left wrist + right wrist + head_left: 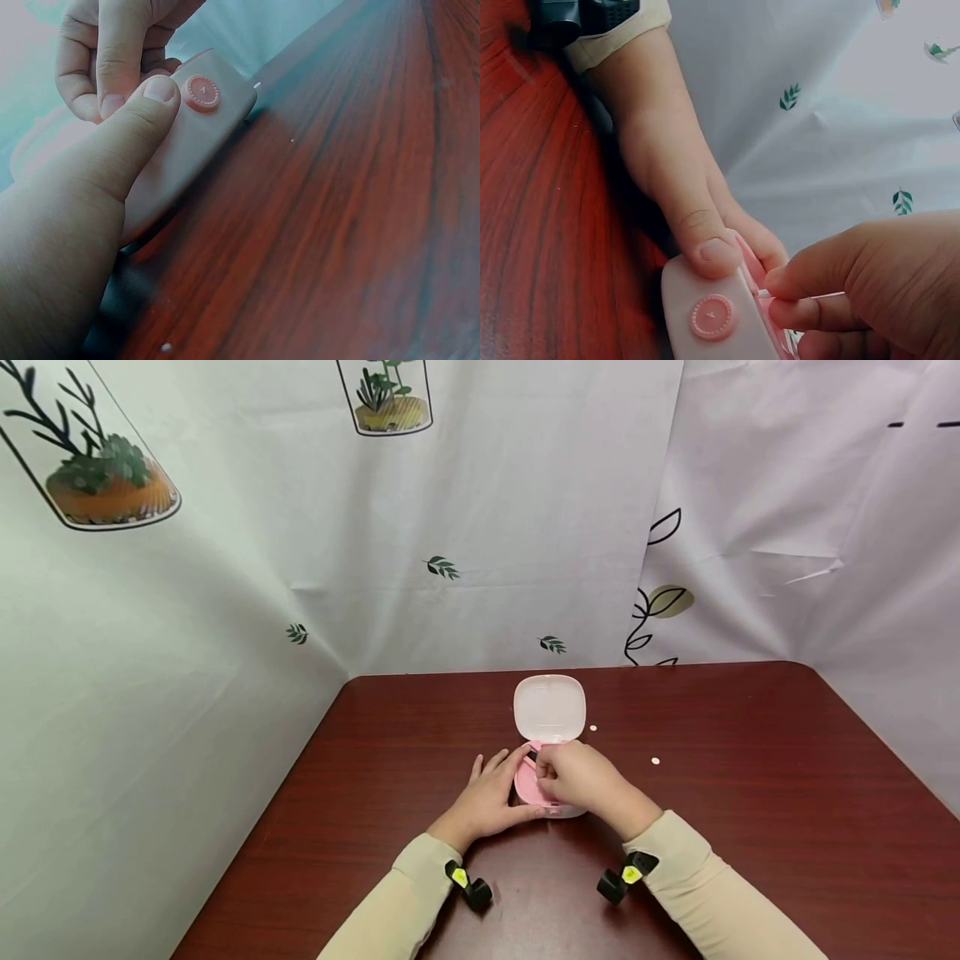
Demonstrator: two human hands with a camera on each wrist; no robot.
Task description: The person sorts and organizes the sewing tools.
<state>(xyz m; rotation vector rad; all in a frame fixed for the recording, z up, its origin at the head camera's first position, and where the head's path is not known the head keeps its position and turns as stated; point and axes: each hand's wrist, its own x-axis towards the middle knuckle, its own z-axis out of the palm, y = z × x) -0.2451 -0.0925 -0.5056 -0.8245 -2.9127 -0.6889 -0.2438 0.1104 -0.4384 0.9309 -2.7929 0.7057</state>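
Observation:
A small pink-and-white case [528, 787] with a hinged lid [550, 710] stands opened on the table; the lid leans back toward the wall. My left hand [487, 800] grips its left side, thumb against the front wall near a ridged pink dial [712, 317], forefinger at the back left corner. Over the pink interior, my right hand [579, 775] has its fingers curled. Between its thumb and forefinger a tiny white piece [763, 293] shows in the right wrist view; its kind is too small to tell. A dark slot edge [532, 756] appears beside the right fingers. The hand hides much of the interior.
Two small white discs, like tablets, lie right of the case: one disc [593, 727] by the lid, another disc [656, 761] farther right. A white bit [166, 346] is on the dark red table [420, 718]. A patterned cloth [487, 527] hangs behind.

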